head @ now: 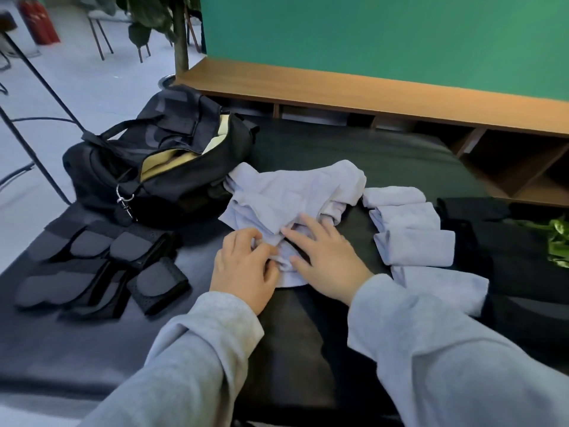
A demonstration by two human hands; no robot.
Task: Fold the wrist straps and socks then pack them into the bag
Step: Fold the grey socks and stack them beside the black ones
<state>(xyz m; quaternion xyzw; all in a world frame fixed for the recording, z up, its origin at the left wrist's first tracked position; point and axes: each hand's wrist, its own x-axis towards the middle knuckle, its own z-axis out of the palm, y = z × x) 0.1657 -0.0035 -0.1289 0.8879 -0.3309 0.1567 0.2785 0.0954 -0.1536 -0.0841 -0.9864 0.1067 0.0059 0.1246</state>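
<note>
A heap of pale lilac socks lies in the middle of the black table. My left hand pinches the near end of one sock with curled fingers. My right hand lies flat on the same sock, fingers straight, pressing it down. Several folded socks sit in a row to the right. Black wrist straps lie in a group at the left. The black bag stands unzipped at the back left, its cream lining showing.
A wooden shelf unit with a green board above it runs behind the table. Dark fabric and green leaves lie at the right edge. A black stand pole and chair legs stand on the floor at the left.
</note>
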